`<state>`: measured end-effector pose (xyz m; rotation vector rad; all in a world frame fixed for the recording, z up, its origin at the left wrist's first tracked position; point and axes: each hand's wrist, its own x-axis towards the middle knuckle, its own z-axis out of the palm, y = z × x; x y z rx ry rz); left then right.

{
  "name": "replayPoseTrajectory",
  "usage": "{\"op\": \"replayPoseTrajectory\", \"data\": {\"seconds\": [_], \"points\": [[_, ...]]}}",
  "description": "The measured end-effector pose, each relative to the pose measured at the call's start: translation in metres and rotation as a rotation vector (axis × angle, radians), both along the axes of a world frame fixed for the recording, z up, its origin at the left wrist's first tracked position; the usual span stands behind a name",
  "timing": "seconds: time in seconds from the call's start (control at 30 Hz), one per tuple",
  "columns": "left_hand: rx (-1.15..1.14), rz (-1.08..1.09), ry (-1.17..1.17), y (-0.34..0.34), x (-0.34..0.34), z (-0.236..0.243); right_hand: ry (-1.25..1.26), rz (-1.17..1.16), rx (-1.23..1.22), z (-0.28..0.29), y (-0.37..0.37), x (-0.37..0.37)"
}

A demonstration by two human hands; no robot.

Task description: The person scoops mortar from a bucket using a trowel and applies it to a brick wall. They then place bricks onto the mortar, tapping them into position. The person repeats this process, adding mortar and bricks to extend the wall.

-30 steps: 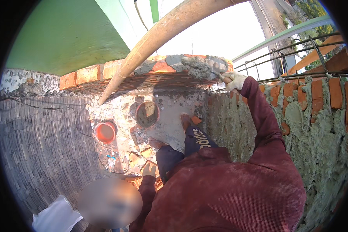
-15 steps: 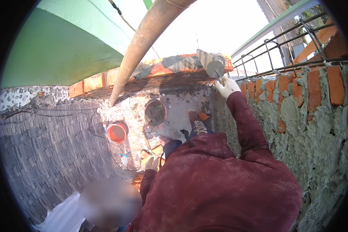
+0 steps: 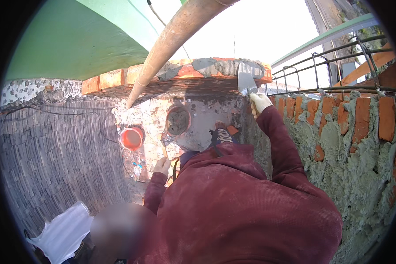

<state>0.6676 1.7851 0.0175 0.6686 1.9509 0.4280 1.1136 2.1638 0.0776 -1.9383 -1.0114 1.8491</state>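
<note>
In my gloved right hand is a trowel, gripped by its handle. Its flat grey blade sits at the right end of the low brick wall, over the wet mortar spread along the top. My left hand, also gloved, hangs low near the floor with its fingers extended and holds nothing that I can see. Just beyond those fingertips is a thin wooden stick. Farther off, a bucket of grey mortar and an orange-red bucket stand on the floor.
A bamboo pole slants across in front of the brick wall. Steel rebar runs above the rough brick wall on my right. Grey patterned cladding covers the left side. At lower left is a person, partly blurred, beside white cloth.
The trowel blade has turned more upright and shifted slightly right along the wall top. My left hand has risen, away from my body. The view has shifted slightly.
</note>
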Motion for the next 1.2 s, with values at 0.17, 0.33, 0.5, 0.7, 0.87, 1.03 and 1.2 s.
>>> {"op": "replayPoseTrajectory", "data": {"seconds": [0.17,0.33,0.5,0.7,0.87,1.03,1.2], "points": [[-0.167,-0.089,-0.075,-0.004,0.036,0.015,0.022,-0.086,-0.03,-0.002,-0.037,-0.044],[-0.113,0.272,-0.244,-0.088,0.094,-0.05,-0.527,1.052,0.387,-0.003,-0.068,-0.07],[-0.34,0.064,-0.016,-0.083,0.141,-0.092,-0.718,1.715,0.353,-0.12,-0.074,-0.211],[-0.371,0.072,0.058,-0.096,0.12,-0.151,-0.943,1.916,0.415,-0.345,-0.065,-0.405],[-0.295,0.237,0.048,-0.115,0.112,-0.163,-0.896,1.97,0.441,-0.392,-0.088,-0.498],[-0.243,0.251,0.074,-0.122,0.106,-0.172,-0.816,2.243,0.65,-0.427,-0.124,-0.484],[-0.219,0.234,0.106,-0.124,0.099,-0.174,-0.732,2.183,0.507,-0.395,-0.128,-0.46]]}}
